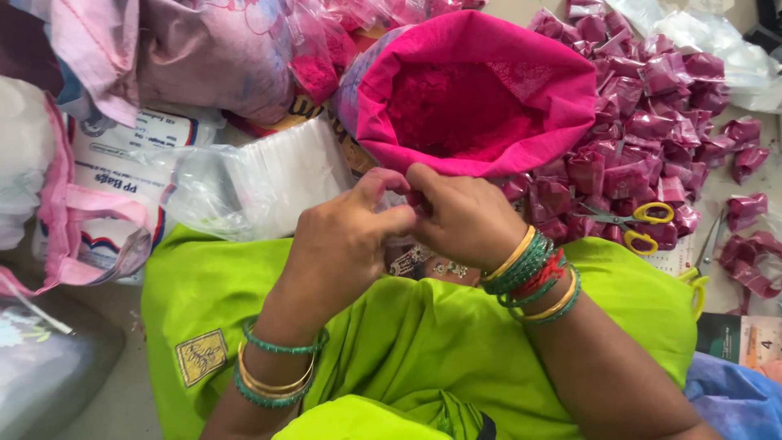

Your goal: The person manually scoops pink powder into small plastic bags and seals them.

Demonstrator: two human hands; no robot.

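At the bottom of the frame a bright lime-green cloth garment covers the person's lap, and both forearms with green and gold bangles rise from it. At the centre, the left hand and the right hand meet fingertip to fingertip, both pinched shut on something small between them; it is almost wholly hidden by the fingers, so I cannot tell what it is.

Just beyond the hands stands a bright pink cloth sack with a rolled rim, open and holding deep pink powder. To its left lies a stack of clear plastic pouches. To the right of the hands, yellow-handled scissors rest on a large heap of small sealed packets of pink powder filling the upper right.

Judging by that heap, many packets are already made, while the sack holds plenty of powder and the clear pouches remain, so much filling seems left.
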